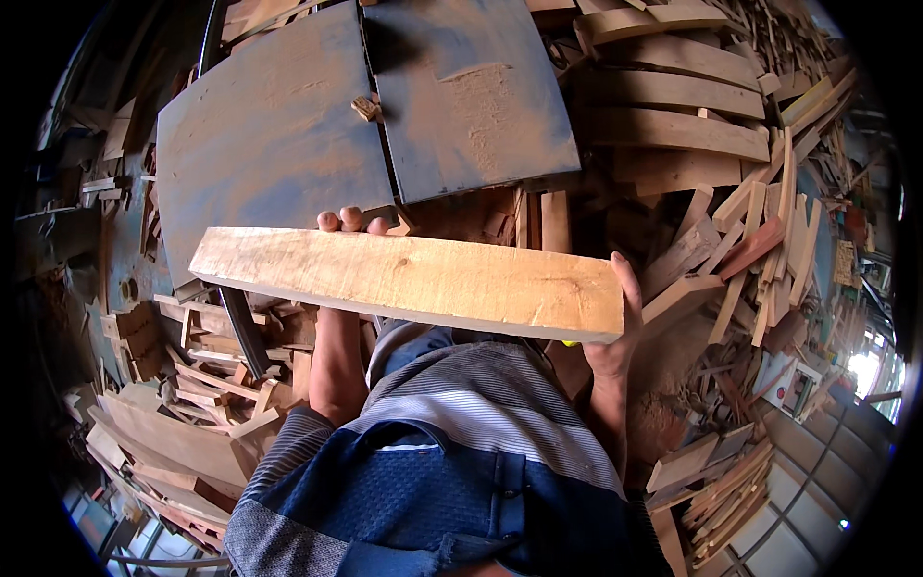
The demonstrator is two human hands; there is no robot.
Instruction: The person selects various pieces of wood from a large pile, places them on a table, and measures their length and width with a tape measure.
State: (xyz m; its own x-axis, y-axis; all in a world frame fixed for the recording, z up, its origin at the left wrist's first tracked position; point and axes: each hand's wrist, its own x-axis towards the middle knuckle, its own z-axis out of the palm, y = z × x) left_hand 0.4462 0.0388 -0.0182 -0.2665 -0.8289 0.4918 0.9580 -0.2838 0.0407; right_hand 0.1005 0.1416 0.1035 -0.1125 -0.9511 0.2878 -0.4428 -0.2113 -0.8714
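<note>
A thick, pale wooden plank (404, 274) with slightly curved edges is held up crosswise in front of my body. My left hand (352, 221) grips it from beneath, its fingertips curled over the far edge while the plank hides the palm. At the plank's right end, my right hand (617, 327) is closed around the end, with the thumb or a finger showing at the top corner. Just beyond the plank lies a blue metal machine table (279, 125), dusted with sawdust and split by a dark slot. A small wood scrap (365, 108) rests at that slot.
Curved boards (673, 96) are stacked beyond the table on the right, with loose offcuts (769, 250) piled beside them. More boards (163, 433) and scraps lie at my left. Thin strips (731, 500) are heaped at the lower right, near a tiled floor (808, 490).
</note>
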